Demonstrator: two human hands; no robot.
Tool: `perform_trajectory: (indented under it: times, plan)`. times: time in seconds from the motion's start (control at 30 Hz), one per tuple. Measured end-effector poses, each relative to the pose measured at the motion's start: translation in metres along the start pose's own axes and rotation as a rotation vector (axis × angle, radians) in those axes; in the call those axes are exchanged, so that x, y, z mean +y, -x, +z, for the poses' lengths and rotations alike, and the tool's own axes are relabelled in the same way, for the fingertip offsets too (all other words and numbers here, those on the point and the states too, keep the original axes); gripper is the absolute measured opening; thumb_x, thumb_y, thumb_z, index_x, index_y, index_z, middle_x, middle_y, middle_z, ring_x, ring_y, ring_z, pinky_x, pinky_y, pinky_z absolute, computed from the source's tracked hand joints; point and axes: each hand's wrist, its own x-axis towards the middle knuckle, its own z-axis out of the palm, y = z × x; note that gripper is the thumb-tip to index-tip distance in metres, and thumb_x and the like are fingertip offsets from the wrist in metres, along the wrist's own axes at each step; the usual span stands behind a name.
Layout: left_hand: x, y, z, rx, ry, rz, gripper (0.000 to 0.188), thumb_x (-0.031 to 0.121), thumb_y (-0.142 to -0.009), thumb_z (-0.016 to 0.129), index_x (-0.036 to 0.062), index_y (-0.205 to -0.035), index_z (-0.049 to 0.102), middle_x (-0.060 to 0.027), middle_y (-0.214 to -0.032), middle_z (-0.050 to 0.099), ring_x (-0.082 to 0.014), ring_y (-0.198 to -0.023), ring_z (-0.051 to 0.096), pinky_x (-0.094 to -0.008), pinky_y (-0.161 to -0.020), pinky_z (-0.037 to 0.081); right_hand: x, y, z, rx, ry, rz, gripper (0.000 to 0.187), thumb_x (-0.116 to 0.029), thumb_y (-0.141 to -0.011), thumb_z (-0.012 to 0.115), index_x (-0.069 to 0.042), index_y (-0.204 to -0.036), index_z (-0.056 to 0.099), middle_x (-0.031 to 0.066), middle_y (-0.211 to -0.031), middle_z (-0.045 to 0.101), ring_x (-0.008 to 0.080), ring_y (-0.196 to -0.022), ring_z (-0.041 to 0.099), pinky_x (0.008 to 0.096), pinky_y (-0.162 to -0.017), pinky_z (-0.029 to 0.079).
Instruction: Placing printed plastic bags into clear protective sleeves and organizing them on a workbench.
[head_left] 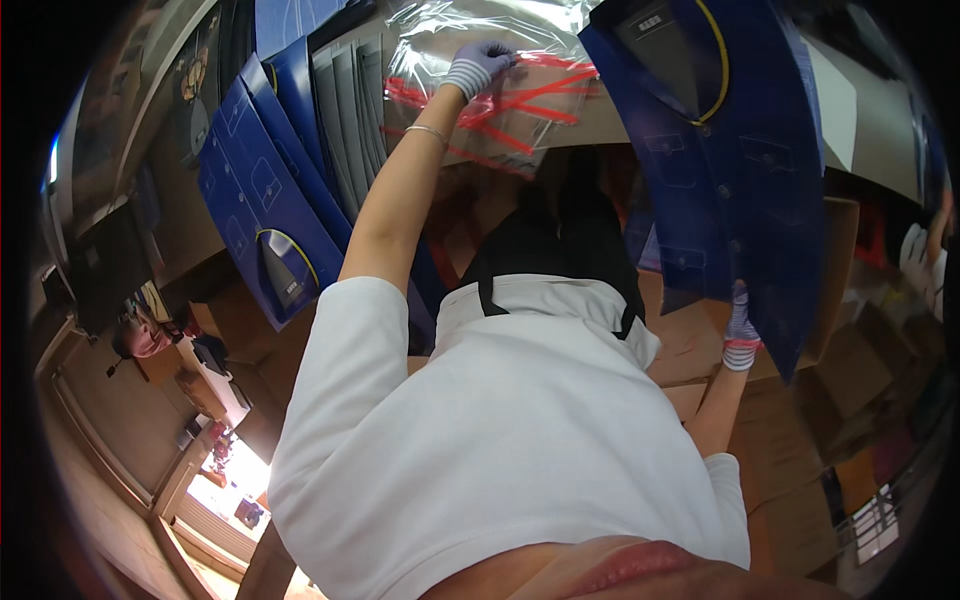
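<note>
Clear plastic, printed with red lines: a bag (pixel 500 95) high in the middle of the view, spread over brown cardboard. Left hand (pixel 478 65) in a pale purple glove with a striped cuff, resting on the bag's upper left part with fingers curled. Impossible to tell whether pinching the film or only pressing on it. Thin bracelet (pixel 428 131) on that wrist, bare forearm stretched straight out from a white shirt (pixel 500 430).

Well apart from it, far to the right and lower, the right hand (pixel 740 335) in the same kind of glove, closed on the lower edge of a large dark blue sheet (pixel 730 170). Faint printed outlines on the sheet, a yellow curved line near its top, a grey patch beside that line. Just right of the bag, partly overlapping its edge.

More blue sheets (pixel 255 200) of the same kind fanned out to the left of the bag, near a grey ribbed panel (pixel 350 110). Black straps (pixel 560 240) over the white shirt at the chest. Brown cardboard boxes (pixel 690 345) below and around the right hand, more stacked toward the right rim.
</note>
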Motion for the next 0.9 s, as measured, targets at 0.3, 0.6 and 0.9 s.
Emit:
perform_trajectory:
  times: [0.3,0.6,0.9]
  plan:
    - [0.003,-0.006,0.010,-0.113,0.533,-0.370,0.018,0.017,-0.075,0.067,0.0004,-0.081,0.067,-0.0053,-0.067,0.063,-0.0113,-0.054,0.055,-0.0244,-0.051,0.046,-0.035,0.007,0.039,-0.416,-0.058,0.040,0.025,-0.014,-0.083,0.059,-0.001,-0.105,0.059,0.0115,-0.098,0.062,0.0180,-0.078,0.059,0.0258,-0.073,0.045]
    - [0.084,-0.002,-0.110,0.728,0.228,0.126,0.010,0.006,-0.072,0.066,0.0021,-0.071,0.057,-0.0039,-0.061,0.057,-0.0109,-0.053,0.049,-0.0240,-0.051,0.042,-0.051,-0.007,0.059,-0.723,-0.004,0.430,0.037,-0.008,-0.083,0.056,-0.007,-0.120,0.050,0.0118,-0.105,0.060,0.0166,-0.089,0.059,0.0264,-0.080,0.045]
    - [0.086,0.020,-0.074,0.446,0.168,0.118,0.013,0.014,-0.072,0.065,0.0032,-0.078,0.065,-0.0100,-0.069,0.064,-0.0154,-0.063,0.059,-0.0269,-0.062,0.047,-0.018,-0.049,-0.038,-0.392,-1.019,0.665,0.048,-0.008,-0.068,0.063,0.002,-0.113,0.050,0.0119,-0.103,0.057,0.0219,-0.093,0.055,0.0306,-0.084,0.044]
